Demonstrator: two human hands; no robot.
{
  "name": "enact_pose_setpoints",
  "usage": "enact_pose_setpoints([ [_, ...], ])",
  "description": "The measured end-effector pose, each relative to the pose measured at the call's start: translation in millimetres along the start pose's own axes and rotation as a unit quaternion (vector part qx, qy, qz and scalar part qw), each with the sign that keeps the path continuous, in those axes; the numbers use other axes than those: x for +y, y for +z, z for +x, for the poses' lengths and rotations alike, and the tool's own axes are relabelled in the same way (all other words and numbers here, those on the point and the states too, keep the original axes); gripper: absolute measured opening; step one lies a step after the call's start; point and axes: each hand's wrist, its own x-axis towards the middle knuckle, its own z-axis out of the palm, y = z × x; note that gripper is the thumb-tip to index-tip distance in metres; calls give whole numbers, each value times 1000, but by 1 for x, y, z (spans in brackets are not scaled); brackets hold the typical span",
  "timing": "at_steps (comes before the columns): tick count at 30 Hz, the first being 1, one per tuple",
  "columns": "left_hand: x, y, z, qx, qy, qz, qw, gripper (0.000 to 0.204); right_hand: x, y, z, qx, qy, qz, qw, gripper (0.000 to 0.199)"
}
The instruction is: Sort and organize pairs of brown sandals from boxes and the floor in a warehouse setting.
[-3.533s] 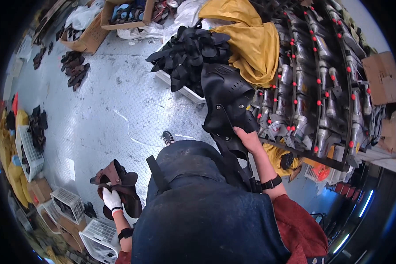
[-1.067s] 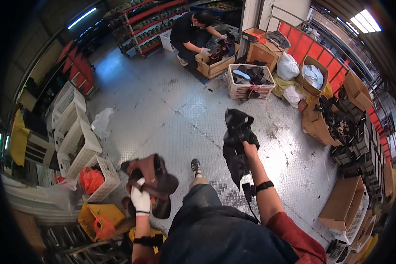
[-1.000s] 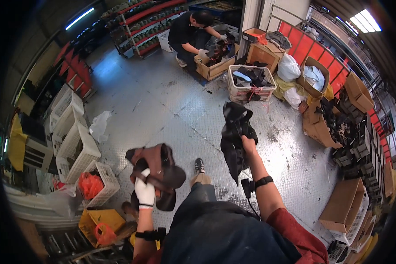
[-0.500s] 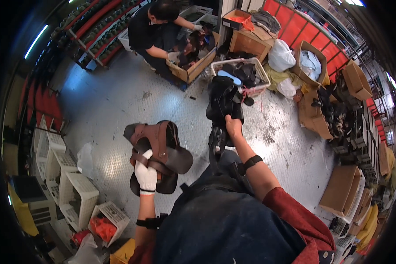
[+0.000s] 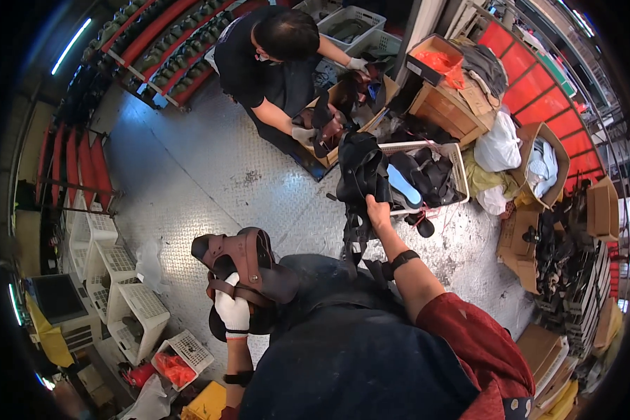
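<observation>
My left hand [image 5: 232, 309], in a white glove, is closed round the strap of a bundle of brown leather shoe uppers [image 5: 243, 256], low on the left beside my apron. My right hand [image 5: 379, 213] is bare and grips a bundle of black leather shoe uppers [image 5: 361, 165], with more black pieces dangling below it. This black bundle overlaps the near left edge of a white plastic basket [image 5: 460, 173]. Inside the basket lie dark leather pieces and a light blue sole-shaped piece [image 5: 404, 186].
Ahead, a crouching person [image 5: 245, 59] in gloves handles brown pieces in a cardboard box [image 5: 388, 94]. A wooden cabinet [image 5: 451, 112], white sacks [image 5: 498, 143] and open cartons [image 5: 565, 150] line the right. White crates [image 5: 138, 304] stand on the left, and shoe racks [image 5: 162, 49] at the far left.
The view has shifted, and the person and basket appear nearer. The brown bundle sits lower, closer to my body. Both hands keep their hold.
</observation>
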Motion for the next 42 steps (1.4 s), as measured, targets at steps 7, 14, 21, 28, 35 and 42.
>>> enact_pose_setpoints([
  [7, 11, 48, 143, -35, 57, -21, 998, 38, -30, 31, 85, 4, 34, 0, 999, 44],
  [14, 23, 68, 270, -72, 133, 27, 988, 39, -68, 61, 134, 63, 70, 49, 994, 44],
  [21, 39, 82, 322, -173, 105, 44, 978, 40, -60, 76, 200, 47, 122, -172, 976, 49],
  [28, 67, 114, 294, -178, 79, 89, 977, 40, -50, 68, 280, 25, 163, -193, 967, 44],
  [35, 91, 167, 295, -246, 85, 124, 958, 36, -34, 70, 337, -32, 186, -215, 958, 50],
  [42, 127, 220, 338, -204, 152, 93, 963, 34, -81, 99, 385, -20, 114, -190, 975, 54],
])
